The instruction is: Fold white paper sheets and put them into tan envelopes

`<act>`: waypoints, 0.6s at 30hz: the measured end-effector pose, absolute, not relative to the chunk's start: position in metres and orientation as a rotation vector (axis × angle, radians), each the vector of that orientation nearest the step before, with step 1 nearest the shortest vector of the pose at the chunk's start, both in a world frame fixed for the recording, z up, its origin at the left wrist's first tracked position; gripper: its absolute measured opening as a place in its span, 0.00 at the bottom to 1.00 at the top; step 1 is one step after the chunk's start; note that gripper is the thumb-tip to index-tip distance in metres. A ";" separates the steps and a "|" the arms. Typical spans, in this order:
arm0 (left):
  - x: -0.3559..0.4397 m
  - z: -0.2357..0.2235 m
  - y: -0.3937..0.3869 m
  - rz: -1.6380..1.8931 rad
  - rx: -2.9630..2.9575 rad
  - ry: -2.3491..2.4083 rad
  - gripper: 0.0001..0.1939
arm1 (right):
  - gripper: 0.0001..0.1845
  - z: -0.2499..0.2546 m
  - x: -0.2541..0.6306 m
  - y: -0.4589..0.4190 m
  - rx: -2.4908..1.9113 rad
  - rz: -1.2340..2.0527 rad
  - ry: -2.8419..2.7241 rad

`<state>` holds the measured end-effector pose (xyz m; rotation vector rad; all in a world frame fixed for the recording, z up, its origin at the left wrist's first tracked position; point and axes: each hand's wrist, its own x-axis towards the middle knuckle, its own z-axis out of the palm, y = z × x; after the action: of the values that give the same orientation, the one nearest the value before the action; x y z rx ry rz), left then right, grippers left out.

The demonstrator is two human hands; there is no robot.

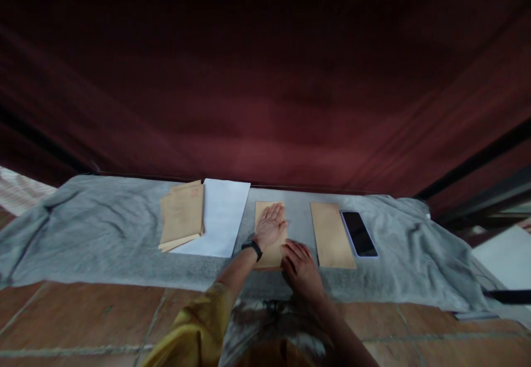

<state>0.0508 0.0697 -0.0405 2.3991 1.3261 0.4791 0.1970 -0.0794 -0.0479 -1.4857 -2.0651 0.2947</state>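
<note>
A tan paper envelope [271, 256] lies on the grey cloth in front of me. My left hand [270, 227], with a dark band on its wrist, lies flat across its upper part, fingers stretched out. At the envelope's lower right edge is my right hand [301, 265], its fingers loosely extended and touching the edge; I see nothing held in it. A second tan envelope [333, 235] lies flat to the right. On the left, a stack of tan envelopes [182, 215] partly covers white paper [226, 218].
A smartphone [360, 234] with a pale edge lies right of the second envelope. The grey cloth [103, 229] is wrinkled at both ends. A dark red upright surface [265, 107] rises behind it. Brown floor tiles [91, 317] show in front.
</note>
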 end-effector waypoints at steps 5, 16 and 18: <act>0.046 -0.042 0.068 0.457 2.450 1.250 0.31 | 0.20 -0.048 0.198 -0.079 -1.485 0.313 -2.074; 0.027 -0.043 0.012 0.460 2.449 1.049 0.29 | 0.22 -0.061 0.203 -0.081 -1.438 0.386 -1.914; 0.022 -0.041 0.000 0.454 2.440 1.007 0.29 | 0.19 -0.063 0.205 -0.083 -1.453 0.423 -1.851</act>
<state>0.0222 0.0003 -0.0412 2.4404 1.0072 0.4544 0.2050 -0.0825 -0.0633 -1.4531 -1.8515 0.4232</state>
